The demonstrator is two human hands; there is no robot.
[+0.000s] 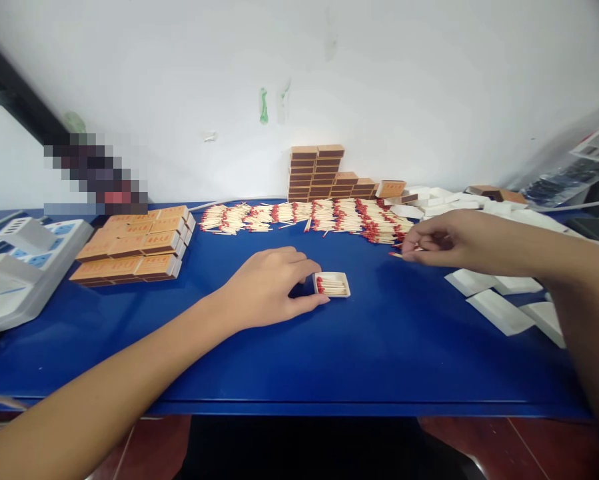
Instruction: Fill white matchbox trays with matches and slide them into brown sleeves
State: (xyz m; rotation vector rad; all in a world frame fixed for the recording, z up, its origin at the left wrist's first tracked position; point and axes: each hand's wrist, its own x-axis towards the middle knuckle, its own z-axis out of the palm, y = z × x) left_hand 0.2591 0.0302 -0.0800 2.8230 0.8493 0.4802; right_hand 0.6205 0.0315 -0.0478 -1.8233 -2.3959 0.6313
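Observation:
A small white matchbox tray (348,287) lies on the blue table, partly filled with red-headed matches (333,287). My left hand (279,287) grips the tray's left end between thumb and fingers. To the right, my right hand (432,240) pinches a red-tipped match (397,255) in front of the long heap of loose matches (339,217). How many matches are in that pinch I cannot tell. White trays (502,311) lie near my right forearm, some hidden beneath it.
Stacked matchboxes (315,175) stand against the wall, and more matchboxes (129,247) are piled at the left beside a white power strip (54,260). Many white trays (444,199) lie heaped at the back right. The blue table's (299,373) front edge runs close to me.

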